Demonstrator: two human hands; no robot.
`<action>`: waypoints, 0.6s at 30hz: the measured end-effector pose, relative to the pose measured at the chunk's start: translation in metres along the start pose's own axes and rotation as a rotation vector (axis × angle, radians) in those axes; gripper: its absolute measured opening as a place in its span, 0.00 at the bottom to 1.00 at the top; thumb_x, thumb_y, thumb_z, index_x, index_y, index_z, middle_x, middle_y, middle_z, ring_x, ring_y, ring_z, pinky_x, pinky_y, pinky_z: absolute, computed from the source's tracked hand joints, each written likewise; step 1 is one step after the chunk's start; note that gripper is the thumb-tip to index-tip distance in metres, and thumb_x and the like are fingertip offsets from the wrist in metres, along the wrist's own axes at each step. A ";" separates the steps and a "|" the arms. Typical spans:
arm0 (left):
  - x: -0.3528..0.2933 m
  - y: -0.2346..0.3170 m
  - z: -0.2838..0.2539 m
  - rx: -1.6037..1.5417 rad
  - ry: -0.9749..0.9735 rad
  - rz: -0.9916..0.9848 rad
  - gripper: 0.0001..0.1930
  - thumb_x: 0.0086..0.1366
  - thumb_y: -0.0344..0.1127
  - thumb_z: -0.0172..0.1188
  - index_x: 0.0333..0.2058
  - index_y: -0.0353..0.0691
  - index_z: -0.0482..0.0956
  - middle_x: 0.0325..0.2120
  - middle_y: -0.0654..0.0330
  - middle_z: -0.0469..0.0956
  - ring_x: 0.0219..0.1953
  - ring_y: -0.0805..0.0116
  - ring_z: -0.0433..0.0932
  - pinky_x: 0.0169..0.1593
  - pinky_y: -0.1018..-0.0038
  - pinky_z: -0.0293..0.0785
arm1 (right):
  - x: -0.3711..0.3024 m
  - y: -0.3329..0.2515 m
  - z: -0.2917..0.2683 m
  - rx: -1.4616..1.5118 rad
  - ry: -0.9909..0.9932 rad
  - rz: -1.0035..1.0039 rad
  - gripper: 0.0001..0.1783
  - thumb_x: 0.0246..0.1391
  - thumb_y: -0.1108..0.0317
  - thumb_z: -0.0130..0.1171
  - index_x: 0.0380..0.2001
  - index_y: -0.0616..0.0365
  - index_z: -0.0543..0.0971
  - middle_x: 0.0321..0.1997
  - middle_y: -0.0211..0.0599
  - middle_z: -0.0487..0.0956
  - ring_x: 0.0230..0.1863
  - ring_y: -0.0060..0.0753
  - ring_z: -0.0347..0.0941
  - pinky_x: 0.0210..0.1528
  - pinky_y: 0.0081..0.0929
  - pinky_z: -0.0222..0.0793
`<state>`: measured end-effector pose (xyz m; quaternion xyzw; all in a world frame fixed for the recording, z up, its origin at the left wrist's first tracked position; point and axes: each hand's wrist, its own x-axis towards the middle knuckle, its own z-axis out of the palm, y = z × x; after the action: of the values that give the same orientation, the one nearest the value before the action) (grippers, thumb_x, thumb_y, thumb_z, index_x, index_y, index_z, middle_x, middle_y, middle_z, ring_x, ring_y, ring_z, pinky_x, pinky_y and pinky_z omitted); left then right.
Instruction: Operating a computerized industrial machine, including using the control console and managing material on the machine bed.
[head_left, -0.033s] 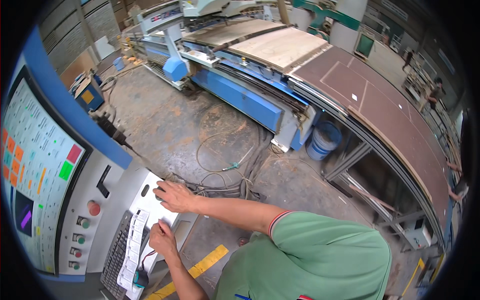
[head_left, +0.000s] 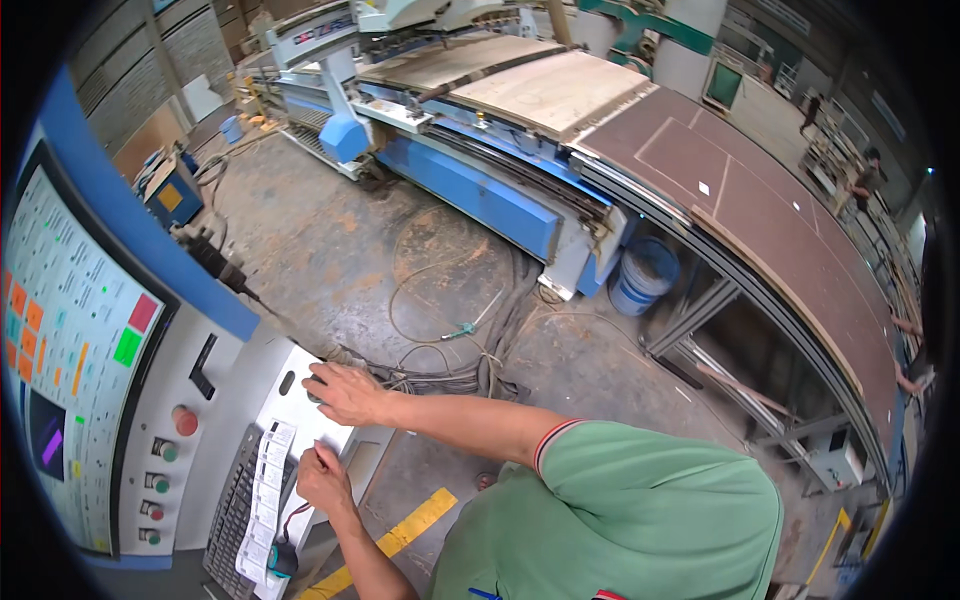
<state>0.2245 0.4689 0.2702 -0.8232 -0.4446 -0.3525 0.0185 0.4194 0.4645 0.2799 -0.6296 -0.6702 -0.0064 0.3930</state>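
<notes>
My right hand [head_left: 348,394] lies over a small dark computer mouse [head_left: 315,385], mostly hidden under the fingers, on a white shelf [head_left: 288,408]. Closer to my body, my left hand [head_left: 325,478] is curled into a loose fist at the shelf's edge; what its fingers hold, if anything, is hidden. Beside it, a long folded strip of white printed labels [head_left: 262,505] lies across a black keyboard [head_left: 228,520]. A teal and black handheld scanner [head_left: 283,560] with a dark red cord rests at the strip's near end.
A control cabinet with a lit screen [head_left: 75,370], a red push button [head_left: 185,420] and smaller buttons stands at left. Ahead is a blue and white panel-cutting machine [head_left: 470,190] carrying boards. Cables [head_left: 450,380] and a blue bucket [head_left: 645,275] are on the floor. People stand far right.
The view has shifted very slightly. Both hands stay in the same places and poses.
</notes>
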 end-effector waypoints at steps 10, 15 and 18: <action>0.004 0.004 0.001 -0.029 -0.013 0.026 0.17 0.71 0.35 0.59 0.22 0.36 0.74 0.19 0.48 0.74 0.22 0.44 0.74 0.27 0.54 0.67 | 0.001 0.002 -0.002 0.006 -0.033 0.030 0.31 0.51 0.64 0.66 0.59 0.58 0.73 0.62 0.53 0.69 0.60 0.57 0.70 0.57 0.47 0.74; 0.003 0.004 -0.001 -0.021 -0.026 0.031 0.17 0.72 0.36 0.59 0.22 0.36 0.74 0.20 0.48 0.75 0.22 0.44 0.74 0.26 0.54 0.67 | -0.001 0.002 0.001 0.003 0.032 0.000 0.28 0.49 0.65 0.67 0.53 0.60 0.74 0.56 0.50 0.70 0.56 0.54 0.72 0.53 0.46 0.75; 0.001 0.001 0.000 -0.006 -0.030 0.026 0.17 0.72 0.36 0.59 0.23 0.36 0.75 0.20 0.48 0.75 0.22 0.44 0.74 0.26 0.54 0.67 | 0.000 0.002 0.003 0.010 -0.008 0.014 0.31 0.49 0.65 0.67 0.56 0.61 0.73 0.60 0.51 0.69 0.59 0.54 0.71 0.57 0.46 0.73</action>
<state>0.2257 0.4691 0.2714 -0.8342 -0.4328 -0.3414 0.0140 0.4190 0.4663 0.2766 -0.6323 -0.6673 0.0022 0.3936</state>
